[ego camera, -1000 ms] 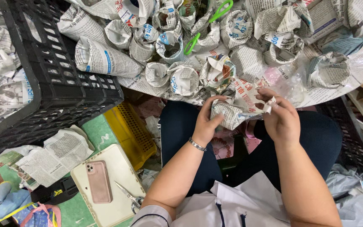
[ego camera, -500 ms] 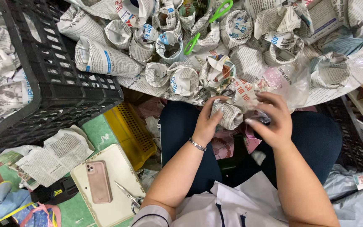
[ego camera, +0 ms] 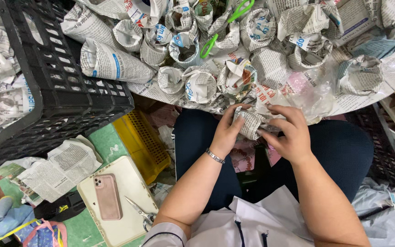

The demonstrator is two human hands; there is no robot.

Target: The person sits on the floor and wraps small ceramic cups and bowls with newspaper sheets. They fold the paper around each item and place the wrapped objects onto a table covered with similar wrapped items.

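Observation:
A small wad of newspaper (ego camera: 251, 123) sits between both of my hands, just below the table's near edge and above my lap. My left hand (ego camera: 227, 130), with a metal bracelet on its wrist, wraps around the wad's left side. My right hand (ego camera: 289, 132) presses fingers against its right side. On the table (ego camera: 366, 98) above lie several newspaper-wrapped cups and bundles (ego camera: 197, 84), and green-handled scissors (ego camera: 225, 27) rest among them.
A black plastic crate (ego camera: 56, 82) holding wrapped bundles stands at left. Below it sit a yellow basket (ego camera: 140, 142), loose newspaper sheets (ego camera: 60, 169), and a cream board (ego camera: 115, 201) carrying a pink phone (ego camera: 107, 196) and small scissors (ego camera: 140, 212). Another dark crate (ego camera: 385, 151) stands at right.
The open newspaper sheet has been crumpled down into a tight wad between my hands. My right hand has closed in over it and both hands moved slightly down.

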